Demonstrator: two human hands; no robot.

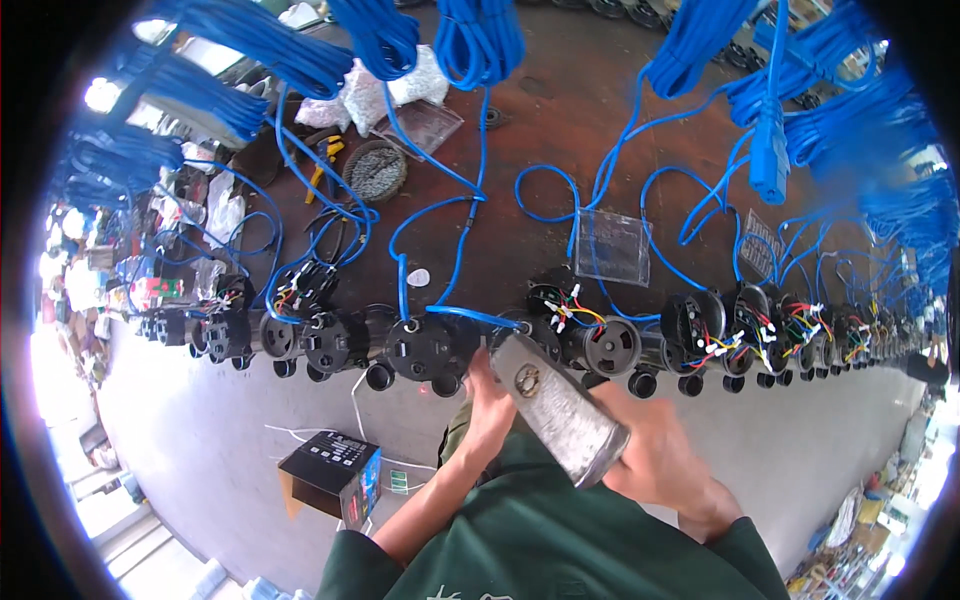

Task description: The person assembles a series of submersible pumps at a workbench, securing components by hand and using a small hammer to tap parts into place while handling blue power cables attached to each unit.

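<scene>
A heavy steel hammer head, worn bright, with the handle's end showing in its eye, stands out close to the camera. My right hand, a little blurred, is closed behind it, around the hammer; the handle itself is hidden. My left hand is at the table's near edge with its fingers pinched beside a black round housing; what lies between the fingertips is hidden. A blue cable runs into the housings just beyond. The hammer head covers part of the row next to my left hand.
Black housings with coloured wires line the table's near edge. Coiled blue cables hang above the dark table. A dish of small metal parts, yellow-handled cutters and a clear plastic case lie there. A black box stands below.
</scene>
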